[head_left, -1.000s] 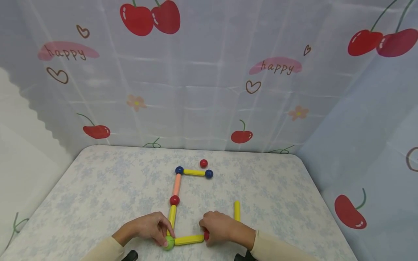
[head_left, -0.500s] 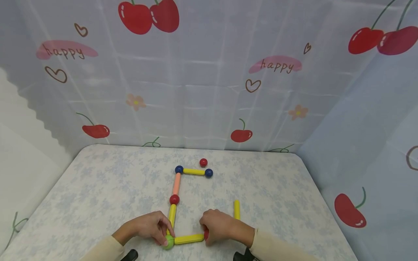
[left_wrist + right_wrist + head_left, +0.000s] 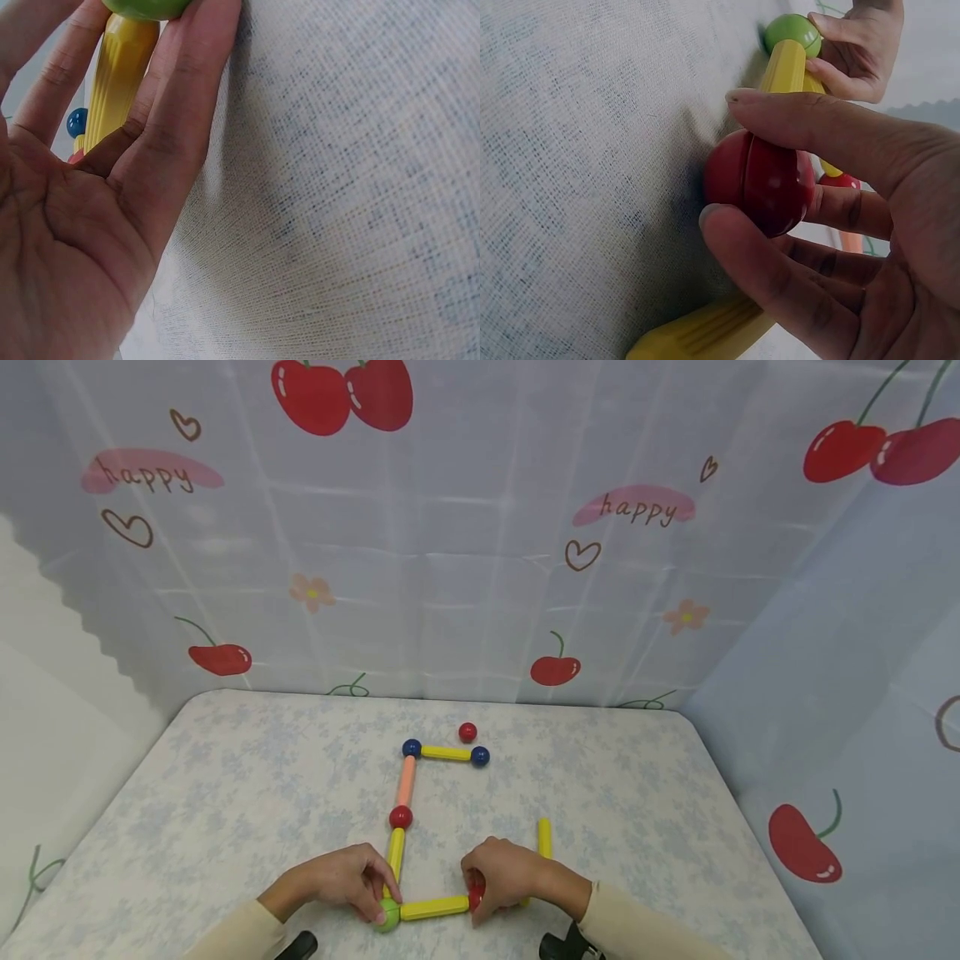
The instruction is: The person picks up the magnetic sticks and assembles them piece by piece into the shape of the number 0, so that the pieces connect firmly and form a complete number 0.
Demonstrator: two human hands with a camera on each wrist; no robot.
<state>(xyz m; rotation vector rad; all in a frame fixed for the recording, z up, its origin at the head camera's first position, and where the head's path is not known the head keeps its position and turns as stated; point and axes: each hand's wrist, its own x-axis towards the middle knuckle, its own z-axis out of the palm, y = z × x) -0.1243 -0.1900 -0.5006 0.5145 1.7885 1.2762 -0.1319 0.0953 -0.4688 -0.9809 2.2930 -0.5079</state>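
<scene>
In the head view my left hand (image 3: 345, 881) pinches a green ball (image 3: 387, 916) at the near end of a chain of rods and balls. My right hand (image 3: 510, 870) holds a red ball (image 3: 476, 897) between thumb and fingers, as the right wrist view shows. A yellow rod (image 3: 433, 907) spans from the green ball to this red ball. Another yellow rod (image 3: 396, 852) runs away from the green ball to a second red ball (image 3: 401, 817). Beneath the right fingers, a yellow rod (image 3: 705, 330) lies on the cloth.
Beyond the second red ball come a pink rod (image 3: 406, 781), a blue ball (image 3: 412, 748), a yellow rod (image 3: 446, 752) and another blue ball (image 3: 480, 757). A loose red ball (image 3: 468, 732) lies behind. One yellow rod (image 3: 545, 837) is partly hidden by the right arm.
The right hand has shifted slightly and turned, so more of its red ball shows and a yellow bit appears below the wrist. The left hand stays on the green ball.
</scene>
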